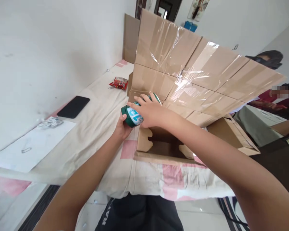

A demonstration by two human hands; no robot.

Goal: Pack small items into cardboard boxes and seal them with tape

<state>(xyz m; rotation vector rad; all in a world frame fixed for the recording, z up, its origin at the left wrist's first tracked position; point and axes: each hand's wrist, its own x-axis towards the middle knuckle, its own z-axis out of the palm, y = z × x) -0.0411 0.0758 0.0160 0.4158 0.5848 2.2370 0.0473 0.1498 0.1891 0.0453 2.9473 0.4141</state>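
Observation:
A green bottle with a white and blue label (135,116) lies tilted between my hands, above the left edge of an open cardboard box (144,140). My left hand (123,127) is closed round its dark green lower-left end, thumb on the near side. Across the bottle's top and right part lies my right hand (148,110), its fingers bent over it and partly spread. A second green and white rounded part shows behind the right fingers; I cannot tell if it belongs to the same bottle. Behind the box rises a taped cardboard panel (168,48).
On the cloth-covered table (96,128) are a red packet (119,83), a black phone (73,107) and a white paper (38,144). Another open box (231,134) stands to the right. Two people (267,59) are partly visible beyond the panel.

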